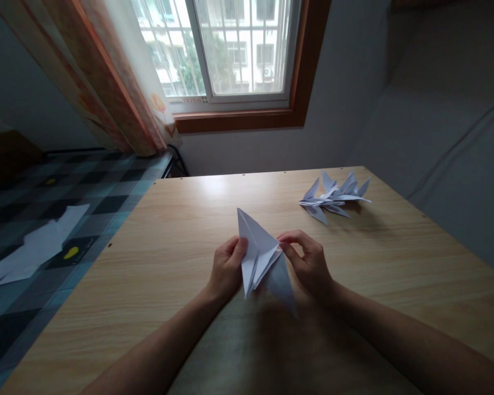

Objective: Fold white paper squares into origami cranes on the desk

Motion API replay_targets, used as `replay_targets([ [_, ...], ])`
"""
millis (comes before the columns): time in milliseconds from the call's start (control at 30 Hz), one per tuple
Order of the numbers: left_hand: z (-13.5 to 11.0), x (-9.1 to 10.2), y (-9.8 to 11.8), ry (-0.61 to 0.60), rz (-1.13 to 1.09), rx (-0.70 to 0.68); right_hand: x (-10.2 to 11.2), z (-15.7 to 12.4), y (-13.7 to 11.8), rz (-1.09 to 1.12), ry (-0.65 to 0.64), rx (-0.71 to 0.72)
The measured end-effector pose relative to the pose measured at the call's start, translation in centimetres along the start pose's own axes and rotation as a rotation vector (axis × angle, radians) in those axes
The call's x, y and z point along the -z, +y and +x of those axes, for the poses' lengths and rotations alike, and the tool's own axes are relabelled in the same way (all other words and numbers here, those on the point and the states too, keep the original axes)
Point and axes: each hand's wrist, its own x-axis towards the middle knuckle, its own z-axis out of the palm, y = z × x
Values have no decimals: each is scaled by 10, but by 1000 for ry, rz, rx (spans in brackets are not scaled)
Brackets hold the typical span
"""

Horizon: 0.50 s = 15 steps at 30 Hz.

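Observation:
Between my two hands, above the wooden table [181, 236], is a folded white paper crane [258, 241] with pointed flaps. My left hand [229, 265] pinches its left flap, thumb on the front face and fingers behind. With thumb and forefinger, my right hand [307, 260] grips the right corner, where several layers meet. One broad flap hangs down between the hands, in shadow. Farther back on the right, several folded paper cranes [333, 198] lie bunched together on the tabletop, apart from both hands.
Left of the table is a bed with a checked cover [107, 204], and loose white paper sheets [41, 247] lie on it. A window [239, 55] with a patterned curtain [107, 71] is beyond the table's far edge. A cable [456, 144] runs along the right wall.

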Motion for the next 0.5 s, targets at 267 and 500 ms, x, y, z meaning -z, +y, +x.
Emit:
replay_targets([
  [267, -2, -1, 7, 196, 120, -110, -7, -11, 2, 193, -111, 28],
  [500, -1, -2, 6, 230, 69, -58, -4, -9, 3, 151, -199, 25],
])
